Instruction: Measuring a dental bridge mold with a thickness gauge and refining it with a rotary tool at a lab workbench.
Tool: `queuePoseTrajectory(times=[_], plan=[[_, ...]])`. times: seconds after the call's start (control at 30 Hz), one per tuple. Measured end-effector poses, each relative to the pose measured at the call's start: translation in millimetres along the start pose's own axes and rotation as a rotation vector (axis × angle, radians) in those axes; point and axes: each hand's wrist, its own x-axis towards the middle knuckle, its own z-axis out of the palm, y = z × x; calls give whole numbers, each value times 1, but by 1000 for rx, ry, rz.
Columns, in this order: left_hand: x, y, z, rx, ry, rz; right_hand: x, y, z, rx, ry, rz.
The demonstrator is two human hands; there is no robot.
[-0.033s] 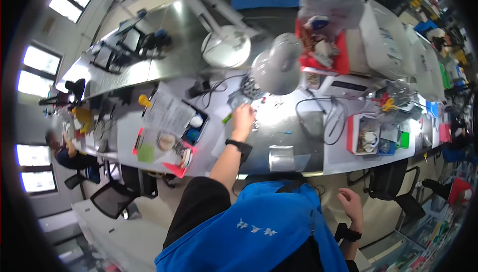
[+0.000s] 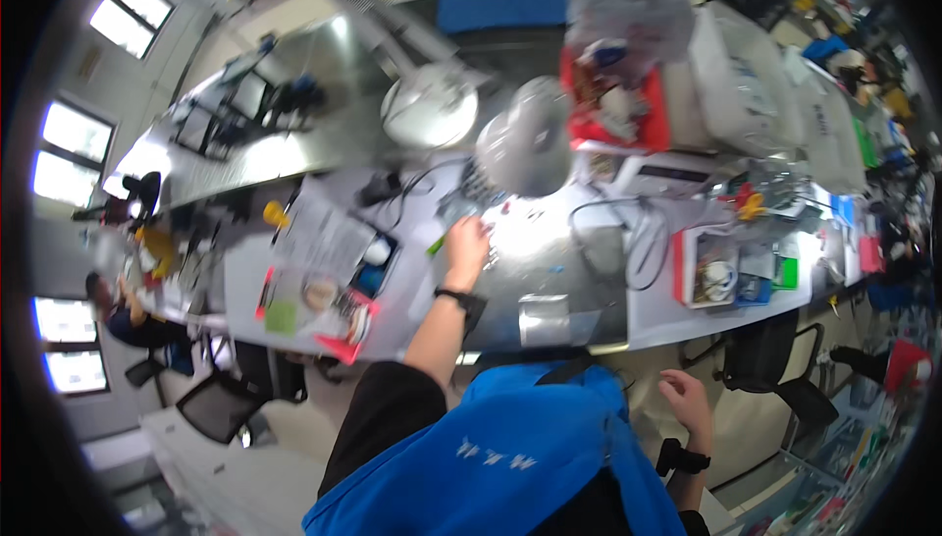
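My left hand (image 2: 467,246) reaches over the workbench, its fingers curled together beside a clear plastic bag (image 2: 459,204). What the fingertips hold, if anything, is blurred and too small to make out. A small green strip (image 2: 437,244) lies just left of the hand, and tiny bits are scattered to its right. My right hand (image 2: 685,399) hangs in front of the bench edge, off to the right, with its fingers loosely apart and nothing in them. Dark bands circle both wrists.
A lamp's round head (image 2: 525,138) overhangs the bench beyond my left hand. A metal block (image 2: 544,320) lies near the front edge. Papers (image 2: 319,232) and a red tray (image 2: 343,340) are left; a parts box (image 2: 708,266) and looped cable (image 2: 646,246) are right. Chairs stand at both sides.
The whole view has shifted slightly, putting the bench a little farther left in the picture. My left hand has drawn back slightly toward me; my right hand stays about where it was.
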Motion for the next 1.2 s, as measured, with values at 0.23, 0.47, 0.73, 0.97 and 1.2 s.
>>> queuePoseTrajectory(times=[0.23,0.47,0.73,0.97,1.2], plan=[[-25,35,-50,-342,136,-121,65,-43,-28,12,-17,-193],[-58,173,-113,-637,-244,-20,127,-157,13,261,-406,-493],[-118,218,-131,-935,-362,-270,140,-200,28,215,-671,-824],[-166,171,-152,-937,-175,-465,223,-271,-12,814,-133,-693],[-274,91,-198,-835,-432,-796,184,-171,-33,268,-199,-478]])
